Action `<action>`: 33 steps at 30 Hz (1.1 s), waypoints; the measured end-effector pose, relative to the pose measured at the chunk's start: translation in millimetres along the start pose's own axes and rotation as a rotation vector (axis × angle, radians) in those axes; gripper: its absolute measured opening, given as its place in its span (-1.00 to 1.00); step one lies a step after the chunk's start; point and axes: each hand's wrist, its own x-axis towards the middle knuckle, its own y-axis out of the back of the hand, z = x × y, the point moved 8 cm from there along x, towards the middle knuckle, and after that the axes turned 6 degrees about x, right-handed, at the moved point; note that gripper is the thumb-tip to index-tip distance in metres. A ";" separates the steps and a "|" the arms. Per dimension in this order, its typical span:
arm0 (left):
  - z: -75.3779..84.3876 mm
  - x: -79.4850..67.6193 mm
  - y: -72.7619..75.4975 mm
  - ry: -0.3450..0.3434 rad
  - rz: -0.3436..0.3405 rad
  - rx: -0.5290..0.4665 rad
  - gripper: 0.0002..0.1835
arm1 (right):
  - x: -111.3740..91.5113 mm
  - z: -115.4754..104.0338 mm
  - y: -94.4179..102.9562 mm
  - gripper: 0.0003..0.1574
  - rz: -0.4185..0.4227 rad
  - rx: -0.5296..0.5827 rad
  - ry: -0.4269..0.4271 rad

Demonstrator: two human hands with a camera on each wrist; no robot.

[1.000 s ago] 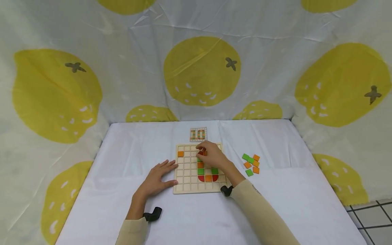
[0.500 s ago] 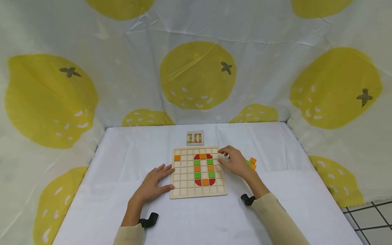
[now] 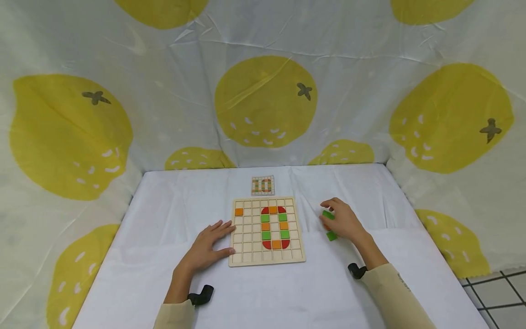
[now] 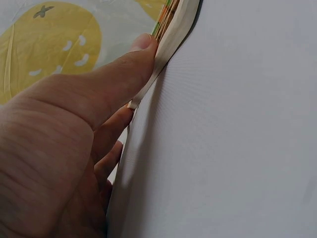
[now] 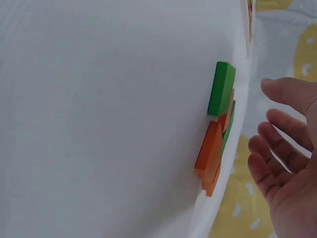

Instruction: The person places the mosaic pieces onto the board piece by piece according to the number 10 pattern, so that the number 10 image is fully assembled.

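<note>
My left hand (image 3: 207, 246) lies with spread fingers at the left edge of the wooden grid board (image 3: 248, 258); in the left wrist view its thumb (image 4: 124, 69) touches the board's edge. Red, orange and green tiles form a ring on the board's right half, and one orange tile (image 3: 239, 212) sits alone at upper left. My right hand (image 3: 343, 221) hovers over the loose tiles right of the board, fingers loosely bent and nothing between them. In the right wrist view a green tile (image 5: 221, 89) and an orange tile (image 5: 209, 148) lie below the fingers. The hand hides some tiles from the head view.
A small pattern card (image 3: 263, 185) showing a coloured 10 lies behind the board. The table carries a white cloth (image 3: 197, 192). A lemon-print curtain (image 3: 263, 41) stands behind and along both sides. Floor tiles (image 3: 501, 292) show at lower right.
My right hand has left the board's ring and moved right to the loose tiles. The ring's top and right side, earlier covered by it, now show. The left hand stays at the board's edge.
</note>
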 end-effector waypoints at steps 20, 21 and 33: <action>-2.8 2.1 -1.1 0.008 -0.017 0.011 -0.21 | 8.7 30.2 -6.6 -0.59 -0.080 -0.062 -0.064; -3.0 2.2 -1.2 0.011 -0.020 0.008 -0.21 | 9.2 29.3 -7.5 -0.59 -0.084 -0.057 -0.059; -3.7 1.8 -1.6 0.017 -0.030 -0.006 -0.19 | 29.6 -12.6 -25.5 -0.62 -0.079 0.005 0.029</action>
